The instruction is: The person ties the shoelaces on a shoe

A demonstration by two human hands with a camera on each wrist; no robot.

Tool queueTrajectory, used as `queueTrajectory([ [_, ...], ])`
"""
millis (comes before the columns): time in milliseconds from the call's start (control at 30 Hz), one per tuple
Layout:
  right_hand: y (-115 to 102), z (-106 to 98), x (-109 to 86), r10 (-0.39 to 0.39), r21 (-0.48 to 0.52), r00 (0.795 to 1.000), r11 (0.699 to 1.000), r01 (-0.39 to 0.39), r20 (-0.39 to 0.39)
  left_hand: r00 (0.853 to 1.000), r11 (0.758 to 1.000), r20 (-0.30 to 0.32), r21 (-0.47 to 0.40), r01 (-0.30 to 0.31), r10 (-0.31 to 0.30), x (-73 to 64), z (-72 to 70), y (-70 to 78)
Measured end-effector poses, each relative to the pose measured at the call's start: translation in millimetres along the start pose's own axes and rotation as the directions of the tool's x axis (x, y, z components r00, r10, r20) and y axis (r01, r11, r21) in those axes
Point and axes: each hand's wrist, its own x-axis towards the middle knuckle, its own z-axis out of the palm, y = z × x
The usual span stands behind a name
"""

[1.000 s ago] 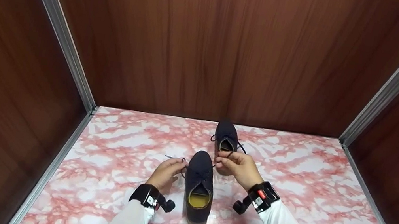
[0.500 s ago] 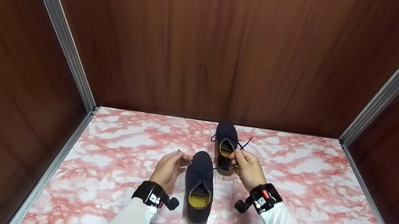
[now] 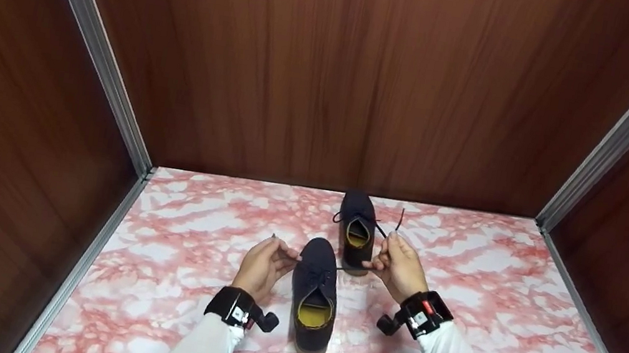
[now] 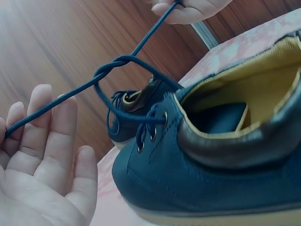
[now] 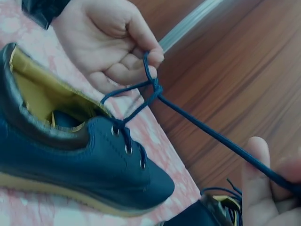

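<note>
A dark navy shoe (image 3: 318, 262) with a yellow lining stands upright, toe away from me, between both hands. My left hand (image 3: 260, 266) is left of its toe and pinches one end of the shoelace (image 5: 148, 66). To the right, my right hand (image 3: 404, 269) grips the other end, which runs across its fingers, and a loose tail sticks up above it. In the left wrist view the two lace strands twist round each other in a crossing (image 4: 113, 66) above the tongue. Both strands look stretched.
A second navy shoe (image 3: 355, 205) stands beyond the first, slightly right, near the back wooden wall (image 3: 330, 78). Its laces hang loose. Red-and-white marbled surface (image 3: 179, 275) lies under both shoes. Wooden panels with metal edge strips (image 3: 96, 41) enclose the sides.
My right hand has shifted right, drawing the lace out sideways, and the tail now points up from it. My left hand has risen slightly. Both shoes have stayed put.
</note>
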Motion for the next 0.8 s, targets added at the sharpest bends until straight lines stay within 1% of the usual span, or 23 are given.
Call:
queueTrajectory([
  [200, 1, -16, -2.3, 0.012, -0.080, 0.996, 0.997, -0.019, -0.093, 0.999, 0.998, -0.047, 0.067, 0.019, -0.016, -4.4, -14.3, -2.8],
  [333, 2, -26, -4.5, 0.028, -0.107, 0.990, 0.993, -0.043, -0.136, 0.993, 0.996, -0.112, 0.078, 0.040, -0.031, -8.1, -25.7, -5.2],
  [400, 3, -29, -6.1, 0.034, -0.119, 0.989, 0.992, -0.052, -0.144, 0.990, 0.995, -0.136, 0.086, 0.047, -0.035, -9.6, -30.8, -6.0],
  [500, 3, -34, -8.2, 0.044, -0.125, 0.988, 0.990, -0.063, -0.147, 0.988, 0.994, -0.148, 0.097, 0.051, -0.037, -11.2, -36.5, -6.5],
  [600, 3, -39, -9.6, 0.057, -0.131, 0.986, 0.988, -0.077, -0.154, 0.989, 0.993, -0.142, 0.107, 0.051, -0.036, -11.8, -41.0, -7.0],
  [800, 3, -52, -11.4, 0.053, -0.155, 0.983, 0.985, -0.081, -0.175, 0.988, 0.997, -0.151, 0.069, 0.045, -0.035, -12.8, -50.3, -8.5],
])
